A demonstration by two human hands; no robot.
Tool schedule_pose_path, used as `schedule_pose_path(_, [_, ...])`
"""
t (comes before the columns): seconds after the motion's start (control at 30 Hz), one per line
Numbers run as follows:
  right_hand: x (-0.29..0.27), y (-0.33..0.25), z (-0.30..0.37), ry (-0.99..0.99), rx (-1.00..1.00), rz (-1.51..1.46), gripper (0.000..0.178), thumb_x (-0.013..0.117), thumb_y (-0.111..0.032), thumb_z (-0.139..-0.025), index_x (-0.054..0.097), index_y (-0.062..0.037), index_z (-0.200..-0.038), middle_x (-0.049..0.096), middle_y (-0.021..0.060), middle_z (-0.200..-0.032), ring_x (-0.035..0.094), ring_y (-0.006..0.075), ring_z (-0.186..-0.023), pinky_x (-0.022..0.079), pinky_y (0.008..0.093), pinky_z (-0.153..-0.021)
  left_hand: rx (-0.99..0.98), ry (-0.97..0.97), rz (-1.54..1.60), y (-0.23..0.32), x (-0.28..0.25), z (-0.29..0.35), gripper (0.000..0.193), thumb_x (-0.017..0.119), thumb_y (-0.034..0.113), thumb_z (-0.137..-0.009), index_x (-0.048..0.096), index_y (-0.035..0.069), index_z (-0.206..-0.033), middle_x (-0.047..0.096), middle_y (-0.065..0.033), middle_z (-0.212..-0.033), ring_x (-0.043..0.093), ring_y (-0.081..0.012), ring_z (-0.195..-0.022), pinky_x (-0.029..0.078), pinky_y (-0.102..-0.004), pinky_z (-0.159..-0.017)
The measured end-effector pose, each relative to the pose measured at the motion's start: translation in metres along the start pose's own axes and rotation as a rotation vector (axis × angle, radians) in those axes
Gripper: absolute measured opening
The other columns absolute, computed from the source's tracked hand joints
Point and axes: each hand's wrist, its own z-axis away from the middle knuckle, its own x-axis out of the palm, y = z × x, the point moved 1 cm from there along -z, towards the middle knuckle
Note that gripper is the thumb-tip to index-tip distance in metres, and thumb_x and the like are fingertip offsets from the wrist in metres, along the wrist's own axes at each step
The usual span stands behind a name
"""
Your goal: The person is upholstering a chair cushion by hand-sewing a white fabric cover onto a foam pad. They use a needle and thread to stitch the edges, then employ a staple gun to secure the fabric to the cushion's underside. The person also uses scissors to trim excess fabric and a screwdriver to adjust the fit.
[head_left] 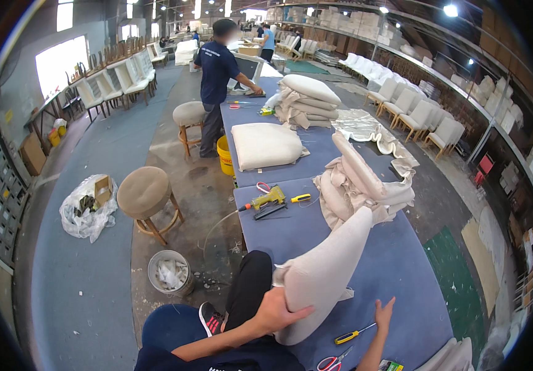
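Along a blue-topped table (402, 272), with pale chairs (413, 114) ranged in the background, grips the near end of a beige cushion (325, 266) in the left hand (276, 313), with one digit stretched across the near face and the others mostly hidden, so cannot tell how they close; tilts it up on edge toward a heap of beige upholstery (344, 198); holds the right hand (383, 318) clear of it, to its right, thumb and fingers spread, near a yellow-handled screwdriver (348, 337) and scissors (327, 363)
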Motion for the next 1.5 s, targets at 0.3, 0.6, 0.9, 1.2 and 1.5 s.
schedule_pose_path(0.3, [-0.15, -0.318, 0.113, 0.063, -0.385, -0.757, 0.092, 0.065, -0.063, -0.089, 0.046, 0.0073, -0.144, 0.061, 0.024, -0.131, 0.058, 0.0343, -0.126, 0.042, 0.0422, -0.11, 0.986, -0.173, -0.408, 0.031, 0.004, -0.046, 0.052, 0.073, 0.037, -0.089, 0.062, 0.005, -0.128, 0.06, -0.0163, -0.129, 0.059, -0.0382, -0.119, 0.048, -0.0518, -0.103])
schedule_pose_path(0.6, [-0.135, -0.329, 0.131, -0.008, -0.615, -0.456, 0.088, 0.078, -0.012, -0.058, 0.051, 0.0046, -0.14, 0.061, 0.026, -0.133, 0.062, 0.046, -0.119, 0.051, 0.0465, -0.102, 0.882, -0.184, -0.52, 0.043, -0.015, -0.115, 0.093, 0.086, 0.018, -0.062, 0.041, 0.008, -0.142, 0.042, -0.0175, -0.154, 0.041, -0.0359, -0.145, 0.03, -0.0541, -0.122])
schedule_pose_path(0.9, [-0.158, -0.285, 0.095, -0.284, -0.622, -0.398, 0.084, 0.084, -0.013, -0.049, 0.062, -0.0043, -0.13, 0.07, 0.0192, -0.116, 0.07, 0.0375, -0.106, 0.054, 0.0426, -0.093, 0.905, -0.326, -0.396, 0.035, -0.012, -0.118, 0.072, 0.086, 0.018, -0.058, 0.058, 0.006, -0.123, 0.064, -0.0128, -0.123, 0.064, -0.0337, -0.111, 0.052, -0.045, -0.094])
schedule_pose_path(1.2, [-0.184, -0.265, 0.06, -0.018, -0.526, -0.44, 0.052, 0.08, -0.037, -0.073, 0.068, 0.0015, -0.106, 0.071, 0.0134, -0.098, 0.071, 0.0281, -0.091, 0.054, 0.0369, -0.085, 0.853, -0.137, -0.414, 0.075, 0.04, -0.082, 0.075, 0.088, 0.025, -0.06, 0.056, 0.003, -0.124, 0.067, -0.0146, -0.112, 0.069, -0.034, -0.099, 0.056, -0.0426, -0.081])
schedule_pose_path(1.5, [-0.257, -0.36, 0.092, 0.225, -0.781, -1.196, 0.065, 0.028, -0.049, -0.109, 0.06, 0.0071, -0.115, 0.066, 0.026, -0.113, 0.069, 0.0371, -0.095, 0.058, 0.0525, -0.085, 0.541, -0.201, -0.377, 0.101, 0.069, -0.094, 0.073, 0.084, 0.019, -0.07, 0.05, 0.004, -0.132, 0.066, -0.0197, -0.112, 0.067, -0.0422, -0.101, 0.054, -0.0498, -0.083])
